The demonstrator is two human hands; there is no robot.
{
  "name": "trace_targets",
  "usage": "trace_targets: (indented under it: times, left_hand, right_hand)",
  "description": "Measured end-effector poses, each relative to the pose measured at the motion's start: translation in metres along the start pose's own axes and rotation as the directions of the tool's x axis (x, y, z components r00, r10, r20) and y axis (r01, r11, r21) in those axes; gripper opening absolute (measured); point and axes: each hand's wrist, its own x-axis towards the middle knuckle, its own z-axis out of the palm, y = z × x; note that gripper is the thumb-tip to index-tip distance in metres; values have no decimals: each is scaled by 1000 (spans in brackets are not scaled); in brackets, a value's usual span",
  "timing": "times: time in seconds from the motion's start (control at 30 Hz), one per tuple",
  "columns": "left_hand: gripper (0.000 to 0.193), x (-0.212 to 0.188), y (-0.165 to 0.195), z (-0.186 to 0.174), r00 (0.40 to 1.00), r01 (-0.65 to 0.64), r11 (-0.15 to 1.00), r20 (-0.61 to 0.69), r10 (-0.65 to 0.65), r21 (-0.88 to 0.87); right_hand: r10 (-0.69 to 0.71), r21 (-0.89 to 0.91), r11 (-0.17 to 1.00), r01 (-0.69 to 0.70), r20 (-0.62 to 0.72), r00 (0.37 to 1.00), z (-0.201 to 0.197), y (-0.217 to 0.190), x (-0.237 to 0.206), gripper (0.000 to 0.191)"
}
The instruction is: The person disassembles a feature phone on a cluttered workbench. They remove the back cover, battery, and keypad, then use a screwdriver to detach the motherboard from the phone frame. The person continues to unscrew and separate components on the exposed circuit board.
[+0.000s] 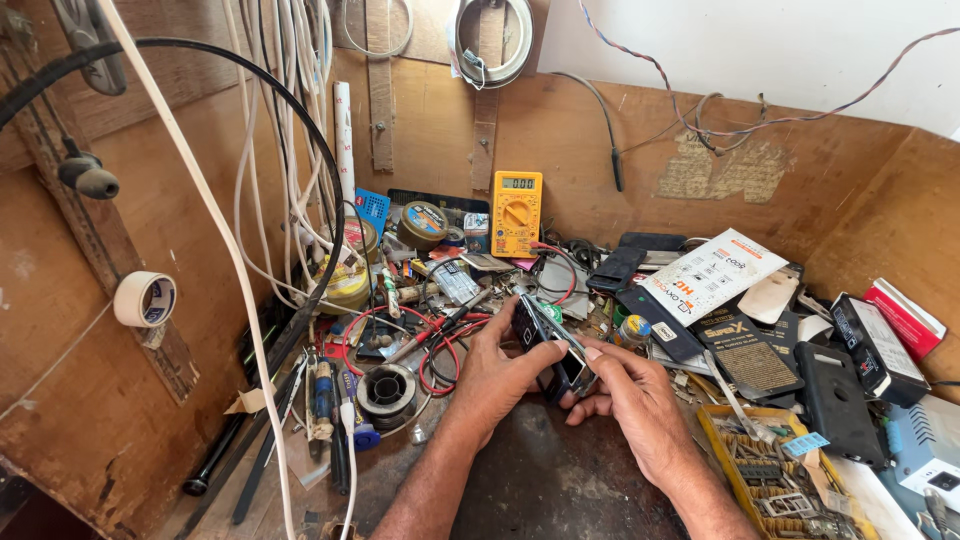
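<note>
My left hand [497, 378] and my right hand [632, 398] together hold a small dark mobile phone [548, 345] over the middle of the workbench. The phone is tilted, its upper end pointing away to the left. Left fingers wrap its left edge, with the thumb lying across the lower part. Right fingertips pinch its lower right end. A thin metal strip or frame lies along the phone's upper edge. Both forearms come in from the bottom of the view.
A yellow multimeter [516, 213] leans on the back wall with red and black leads [437, 345]. A solder spool [387, 392], screwdrivers [322, 400] and white cables [262, 200] crowd the left. Phone-part packets [710, 272], black cases [838, 402] and a yellow parts tray [770, 470] lie right.
</note>
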Motion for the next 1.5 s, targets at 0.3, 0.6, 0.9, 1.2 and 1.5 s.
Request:
trace_targets:
  times: [0.3,0.6,0.9,1.2,1.5]
  left_hand:
    - [89,4,-4,-1,1000,17,997,-11,-16,71]
    - [81,3,3,-1,998,16,999,-60,-14,41]
    - [49,10,3,-7,982,18,947,-172,-77,-322]
    - [43,14,-11,-10,965,-41,989,-262,2,-142]
    - [37,14,-8,-9,955,-39,999,-295,27,-35]
  right_hand:
    - [44,83,996,-41,-32,999,-2,-5,0,45]
    - [63,265,964,-34,-104,993,-13,-2,5,38]
    - [95,354,934,-38,-144,985,-22,4,12,40]
    - [70,396,917,49,-279,958,-30,0,11,31]
    - [81,413,907,85,-369,926,-31,-2,12,27]
